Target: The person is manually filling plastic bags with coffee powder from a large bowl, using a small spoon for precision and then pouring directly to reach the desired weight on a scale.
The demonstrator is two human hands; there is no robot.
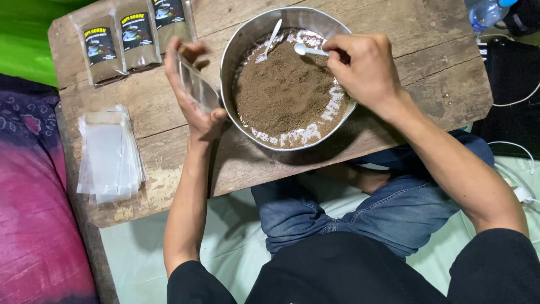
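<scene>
My left hand (194, 93) is raised beside the bowl, fingers and thumb clamped on an empty clear pouch (197, 85), held tilted with its mouth toward the bowl. My right hand (360, 67) reaches over the far rim, fingers pinched together on the handle of a white spoon (306, 49) whose scoop hovers over the powder. The round metal bowl (239, 42) sits on the wooden tabletop (427, 62) between both hands, holding a mound of brown powder (284, 93) ringed with white grains. A second white spoon (269, 42) lies in it. Beyond my left hand stand three filled pouches (135, 36); left of it lies one stack of empty clear bags (109, 153).
</scene>
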